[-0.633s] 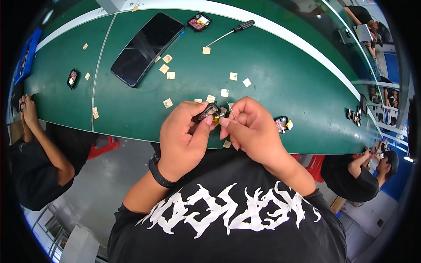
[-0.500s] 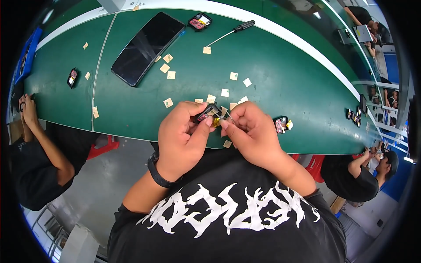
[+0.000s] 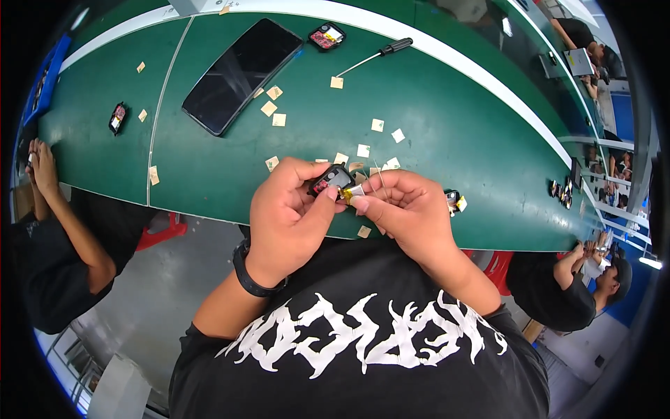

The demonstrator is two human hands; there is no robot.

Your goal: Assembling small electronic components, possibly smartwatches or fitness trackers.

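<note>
My left hand (image 3: 287, 222) is closed around a small black device housing (image 3: 332, 177) with a reddish circuit board inside. Between the thumb and fingers of my right hand (image 3: 417, 218) is a small silver battery (image 3: 355, 191) with yellow tape at one end. The taped end is next to the housing, by my left thumb; whether a wire joins them is too small to tell. Thin metal prongs (image 3: 380, 174), perhaps tweezers, stick out from my right fingers. Another opened device (image 3: 456, 202) lies just beyond my right hand, partly covered by it.
Small beige adhesive squares (image 3: 278, 120) are scattered over the green table (image 3: 481, 140). Farther back lie a large black phone (image 3: 241, 77), an opened device (image 3: 326, 36) and a screwdriver (image 3: 375, 56). One more device (image 3: 118, 119) is at left. Co-workers sit on both sides.
My right hand has shifted slightly right and turned, so the silver battery shows beside the housing. The housing has tilted, its inside facing up more. The whole view has shifted a little.
</note>
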